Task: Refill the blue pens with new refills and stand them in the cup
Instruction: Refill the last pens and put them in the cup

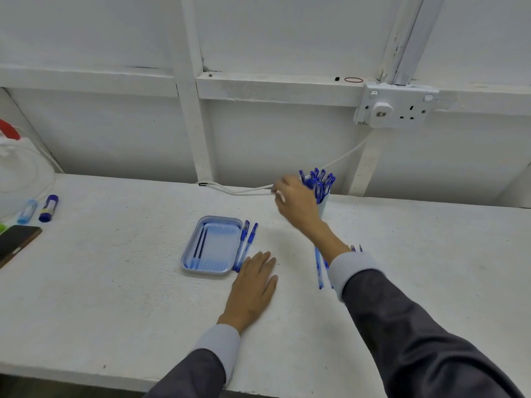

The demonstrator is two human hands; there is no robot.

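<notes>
- Head view, containers. A pale tapered plastic cup point(324, 204) stands at the far edge of the white bench point(115, 282), close to the wall. A bunch of capped blue pens point(319, 182) stands in it, caps up.
- A pale-blue rectangular plastic tray point(188, 254) lies mid-bench. Two thin dark refills point(201, 242) lie side by side along its left part.
- Two clear-barrelled blue pens point(247, 242) lie on the bench just beside the tray's right rim, parallel to it.
- Further pens point(318, 267) of the same kind lie right of centre, partly hidden under the right forearm. Their number cannot be told.
- Surroundings. A white cable point(244, 191) runs along the back of the bench toward a white double wall socket point(398, 106). A red rubber band point(353, 79) lies on the ledge above.
- Two glue sticks point(48, 208) and a dark phone point(14, 242) lie at the left edge.
- Left hand point(253, 285): palm down on the bench, fingers straight. The fingertips are just beside the near ends of the two pens by the tray; contact cannot be told. Grip apart, holding nothing.
- Right hand point(296, 202): arm stretched forward, hand at the cup and covering its left side. It is motion-blurred, so I cannot tell whether the grip is apart or clamped on anything.
</notes>
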